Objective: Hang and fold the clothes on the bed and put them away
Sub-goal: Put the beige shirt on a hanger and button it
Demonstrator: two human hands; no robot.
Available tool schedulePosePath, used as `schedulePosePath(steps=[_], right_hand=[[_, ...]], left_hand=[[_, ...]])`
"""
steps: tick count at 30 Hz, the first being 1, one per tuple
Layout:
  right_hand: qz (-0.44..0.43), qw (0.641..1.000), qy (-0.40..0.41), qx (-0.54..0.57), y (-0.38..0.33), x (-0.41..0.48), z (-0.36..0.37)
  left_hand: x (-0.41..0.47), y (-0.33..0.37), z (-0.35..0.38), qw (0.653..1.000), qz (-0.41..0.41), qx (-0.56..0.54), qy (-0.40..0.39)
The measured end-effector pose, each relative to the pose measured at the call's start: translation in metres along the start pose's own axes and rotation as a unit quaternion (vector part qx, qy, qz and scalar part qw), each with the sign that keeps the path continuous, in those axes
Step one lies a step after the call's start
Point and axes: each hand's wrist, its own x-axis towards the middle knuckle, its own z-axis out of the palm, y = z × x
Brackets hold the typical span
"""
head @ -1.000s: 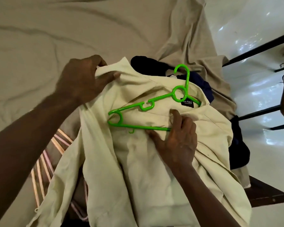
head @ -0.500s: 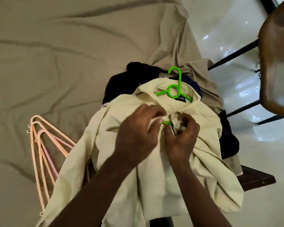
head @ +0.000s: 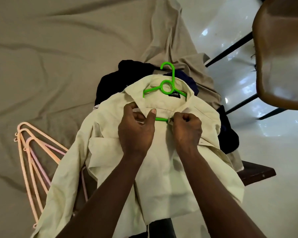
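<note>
Both hands work at the front of a pale cream shirt (head: 162, 165) that lies over the near corner of the bed (head: 50, 57). The left hand (head: 136, 131) pinches the left edge of the shirt front between thumb and fingers just below the collar. The right hand (head: 187, 127) is curled into a closed fist on the opposite edge; it looks to be gripping cloth at the placket, though the fingers hide what is inside. A short gap between the hands shows the lower bar of a green hanger (head: 167, 86), which sits inside the shirt with its ring and hook sticking out past the collar toward the far side.

The shirt's hem and one sleeve hang over the bed's near edge. To the left, partly under that sleeve, a bundle of pink hangers (head: 27, 152) lies flat on the sheet. Beyond them the sheet is wrinkled and wide open all the way to the far left and top.

Under and behind the shirt is a heap of dark clothes (head: 110, 79), spilling over the right edge of the bed. At the right, a dark wooden bed corner (head: 258, 174) juts out over a glossy white floor (head: 273, 169). Farther right stands a brown chair (head: 282, 48) on black legs, well apart from the shirt.
</note>
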Motion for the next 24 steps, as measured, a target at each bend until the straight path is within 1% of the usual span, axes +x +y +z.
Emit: schedulePosePath(steps=[3,5,7,9,10,12,13,15,18,21,24], right_hand=[[-0.024,0.999,0.028,0.024,0.003,-0.004,0.002],[-0.036,0.998,0.033,0.047,0.007,-0.006,0.001],[-0.041,0.997,0.022,0.059,0.011,-0.008,0.001],[-0.028,0.997,-0.003,0.073,0.016,-0.006,0.004],[-0.017,0.996,-0.013,0.084,0.017,-0.004,0.006],[0.006,0.994,-0.026,0.107,0.017,0.001,0.009],[0.015,0.993,-0.031,0.114,0.015,0.003,0.01],[0.019,0.992,-0.034,0.117,0.013,0.005,0.012],[0.027,0.993,-0.027,0.11,0.011,0.007,0.017],[0.058,0.987,-0.027,0.145,0.011,0.007,0.021],[0.069,0.984,-0.014,0.164,0.013,0.004,0.021]], left_hand=[[0.009,0.009,0.009,0.996,0.048,-0.015,0.073],[0.015,0.011,0.012,0.991,0.1,-0.001,0.091],[0.019,0.008,0.013,0.979,0.19,0.05,0.057],[0.022,0.0,0.014,0.955,0.266,0.126,-0.025],[0.023,-0.006,0.014,0.945,0.279,0.158,-0.069],[0.024,-0.018,0.014,0.937,0.265,0.184,-0.137],[0.025,-0.02,0.014,0.937,0.253,0.182,-0.155],[0.024,-0.02,0.015,0.943,0.228,0.176,-0.167],[0.026,-0.013,0.022,0.956,0.189,0.186,-0.128],[0.023,-0.006,0.032,0.971,0.126,0.18,-0.09],[0.011,-0.001,0.039,0.975,0.084,0.197,-0.05]])
